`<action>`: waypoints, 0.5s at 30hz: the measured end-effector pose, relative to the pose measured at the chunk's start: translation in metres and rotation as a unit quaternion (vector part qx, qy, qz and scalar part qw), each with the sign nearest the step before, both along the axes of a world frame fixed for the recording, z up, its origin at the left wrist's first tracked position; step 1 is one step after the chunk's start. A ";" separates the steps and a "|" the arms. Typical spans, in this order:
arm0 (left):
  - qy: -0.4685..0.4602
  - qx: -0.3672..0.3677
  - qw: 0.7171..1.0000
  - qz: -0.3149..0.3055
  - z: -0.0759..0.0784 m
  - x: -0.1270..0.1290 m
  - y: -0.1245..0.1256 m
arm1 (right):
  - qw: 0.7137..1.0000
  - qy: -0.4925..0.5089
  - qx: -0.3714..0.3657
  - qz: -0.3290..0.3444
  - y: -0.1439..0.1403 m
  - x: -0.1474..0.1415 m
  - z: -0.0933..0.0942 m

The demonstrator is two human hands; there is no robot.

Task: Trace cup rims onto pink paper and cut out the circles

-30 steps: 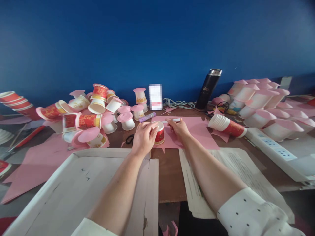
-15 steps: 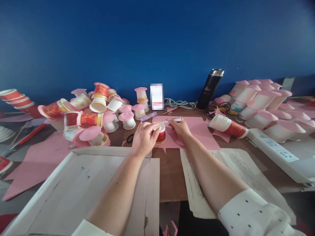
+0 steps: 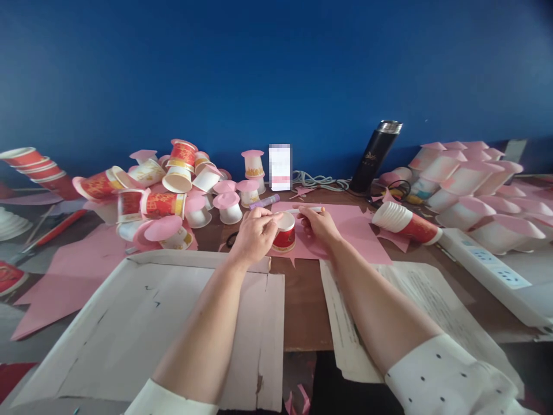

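Hands clamped: left hand (image 3: pixel 254 233) on cup (image 3: pixel 285 233) (upturned), right hand (image 3: pixel 318 223) on pen (image 3: pixel 307 210).

A deep blue wall (image 3: pixel 259 69) fills twelve o'clock behind the brown table (image 3: pixel 302 300); soft daylight comes from two o'clock.

Cup (image 3: pixel 285 233) on paper sheet (image 3: pixel 345 230) btwn hands, flask (image 3: pixel 377 155) behind, cup pile (image 3: pixel 173 190) left

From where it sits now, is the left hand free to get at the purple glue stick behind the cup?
Probably yes. The left hand rests on the upturned red paper cup, and the purple glue stick lies just beyond its fingers on bare table, nothing between; it must let go of the cup first.
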State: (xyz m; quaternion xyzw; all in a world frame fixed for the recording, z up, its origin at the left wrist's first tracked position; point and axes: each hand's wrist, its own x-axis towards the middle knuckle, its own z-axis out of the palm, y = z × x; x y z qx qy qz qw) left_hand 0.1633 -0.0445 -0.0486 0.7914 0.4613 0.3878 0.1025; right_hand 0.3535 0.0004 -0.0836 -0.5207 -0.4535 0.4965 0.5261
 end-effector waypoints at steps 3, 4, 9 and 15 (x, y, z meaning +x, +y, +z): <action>-0.015 -0.023 1.000 -0.009 0.001 -0.001 0.002 | 1.000 0.019 0.010 0.017 -0.002 0.000 0.002; -0.018 -0.029 0.999 -0.014 0.001 -0.002 0.002 | 0.999 0.023 0.015 0.019 -0.003 0.000 0.003; -0.036 -0.060 0.997 -0.030 0.006 -0.004 0.003 | 1.000 -0.015 0.016 0.018 -0.003 -0.002 0.002; -0.099 -0.108 0.989 -0.018 0.008 -0.004 0.003 | 0.997 -0.045 0.055 -0.011 -0.005 -0.005 0.007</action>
